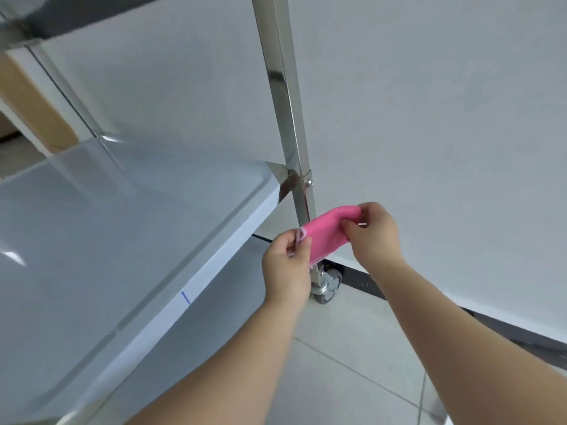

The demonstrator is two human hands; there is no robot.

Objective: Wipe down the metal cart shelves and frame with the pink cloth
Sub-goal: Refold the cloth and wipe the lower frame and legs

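Pink cloth (329, 233) stretched between both hands, in front of the cart's corner post (287, 108). Left hand (287, 265) pinches its lower left edge, right hand (374, 233) pinches the upper right end. Steel middle shelf (101, 216) spreads left, glossy. Caster wheel (329, 285) below sits on pale floor tiles (352, 363). White wall (429, 118) behind, dark baseboard (491, 325) along it.

Partly behind pink cloth (328, 234): cart leg (283, 102)

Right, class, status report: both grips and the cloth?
Left grip and right grip each pinch an end of the pink cloth. Cloth stretched before cart leg, above caster. Nothing seen in the way.
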